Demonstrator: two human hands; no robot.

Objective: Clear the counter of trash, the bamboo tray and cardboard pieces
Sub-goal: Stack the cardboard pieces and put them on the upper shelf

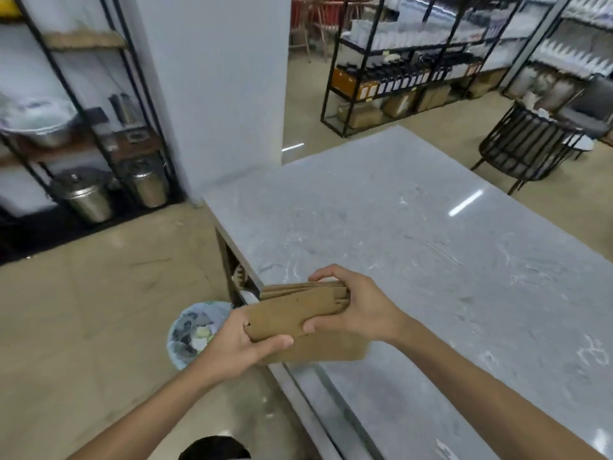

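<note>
- Both my forearms reach in from the bottom edge, bare, meeting over the near corner of the counter point(414, 234).
- Left hand point(237, 346) clamped on the near end of the cardboard pieces point(292, 315), thumb on top, fingers curled under.
- Right hand point(356, 303) grips the far end of the same stack, fingers wrapped over the top edge, thumb pressing the near side.
- Cardboard is brown, folded flat, several layers visible at the far edge; a lower flap hangs out below my hands, blurred.
- Stack sits right at the counter's left edge, partly over the floor; can't tell if it touches the stone.
- Counter is grey marble, glossy, with light streaks on it.
- Trash bin point(195, 330) on the floor just left of the counter, below my left hand, lined with a pale bag, scraps inside.
- Two metal lidded cans point(83, 194) on the low shelf of a black rack at far left.
- Black wire stool point(520, 144) beyond the counter's far right corner.
</note>
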